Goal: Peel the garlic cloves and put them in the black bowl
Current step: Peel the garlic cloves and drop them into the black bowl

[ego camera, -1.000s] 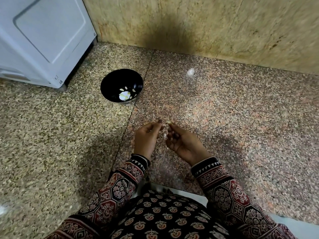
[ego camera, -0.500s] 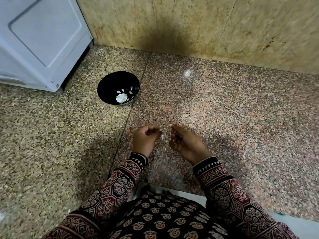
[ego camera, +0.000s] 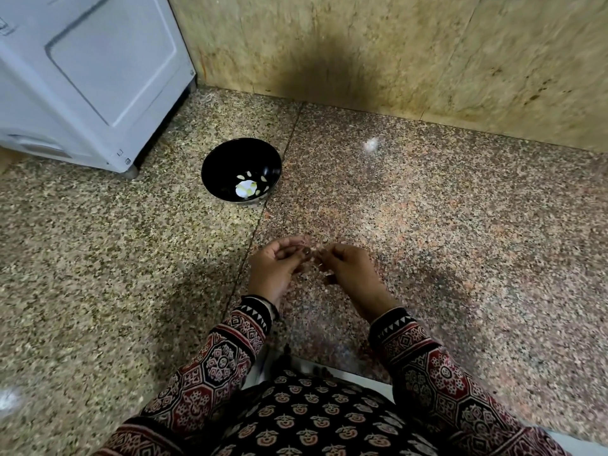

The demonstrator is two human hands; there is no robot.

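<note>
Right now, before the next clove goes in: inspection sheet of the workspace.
Surface: speckled stone floor, two tones meeting at a seam.
Job's things: black bowl upright on the floor, pale peeled cloves in its bottom; garlic clove between the fingertips, blurred.
Clutter: white fleck on the floor right of the bowl; skin or glare, cannot tell.
Grippers: left hand and right hand both curled, pinching the garlic clove, apart from the bowl.
Cables: nothing seen.
Surroundings: white appliance behind the bowl to its left; stained stone wall.
</note>
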